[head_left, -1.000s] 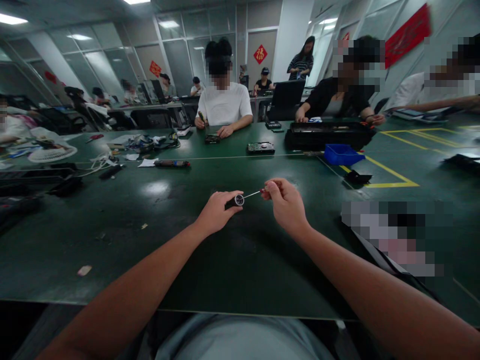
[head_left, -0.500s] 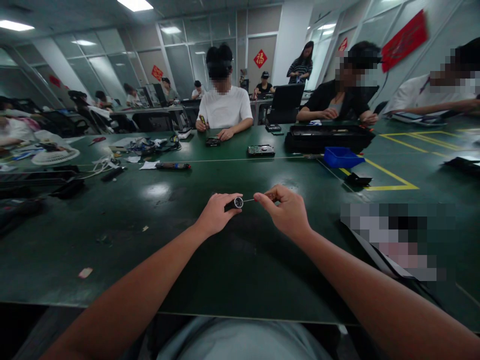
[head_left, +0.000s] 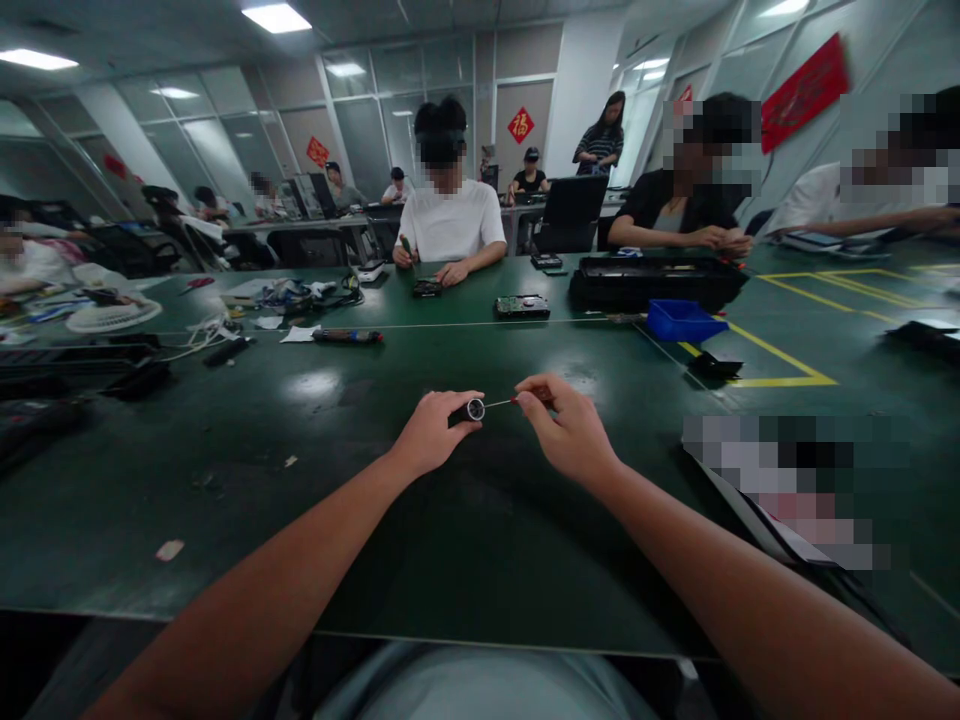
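My left hand [head_left: 427, 435] is closed around a small black cylinder [head_left: 474, 410], whose round end with a silvery rim faces me. I cannot make out its exact kind; fingers hide most of its body. My right hand [head_left: 571, 425] pinches the reddish handle of a thin-shafted screwdriver [head_left: 499, 403]. The slim metal shaft points left, and its tip meets the rim side of the cylinder; whether it touches or sits in something there is too small to tell. Both hands are held just over the green table [head_left: 480, 560].
A blue tray [head_left: 682, 320] and a long black housing [head_left: 652, 283] lie at the back right. An open-frame circuit board drive [head_left: 522, 306] is further ahead. A dark tool [head_left: 348, 337] and cables [head_left: 307, 292] lie left. Across the table a person [head_left: 450, 220] works.
The view has tilted slightly, so the scene sits a little lower. My right fingers have shifted a bit on the screwdriver handle; both hands keep their holds.
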